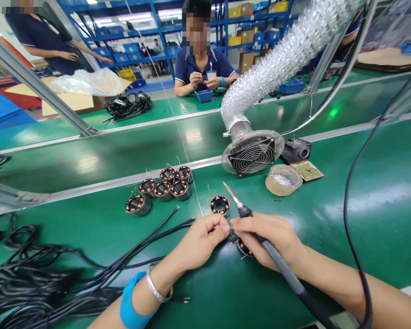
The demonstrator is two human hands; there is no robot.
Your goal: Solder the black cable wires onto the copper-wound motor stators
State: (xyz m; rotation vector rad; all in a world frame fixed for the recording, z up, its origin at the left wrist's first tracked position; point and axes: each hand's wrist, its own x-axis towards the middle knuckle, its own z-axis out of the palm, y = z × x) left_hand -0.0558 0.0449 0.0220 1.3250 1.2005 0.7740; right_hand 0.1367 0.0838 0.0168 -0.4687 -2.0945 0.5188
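Note:
My right hand grips a soldering iron, its tip pointing up and to the left. The fingertips of my left hand are pinched on a thin wire, close to my right fingers; most of the wire is hidden. Partly covered by my right hand lies a copper-wound motor stator. Another stator stands just beyond my hands. A thin strand of solder wire hangs from above and passes behind my left hand.
Several stators are grouped at the back left. Black cables pile up on the left. A fume extractor fan with a silver duct hangs ahead, beside a round tub and a sponge tray. A co-worker sits opposite.

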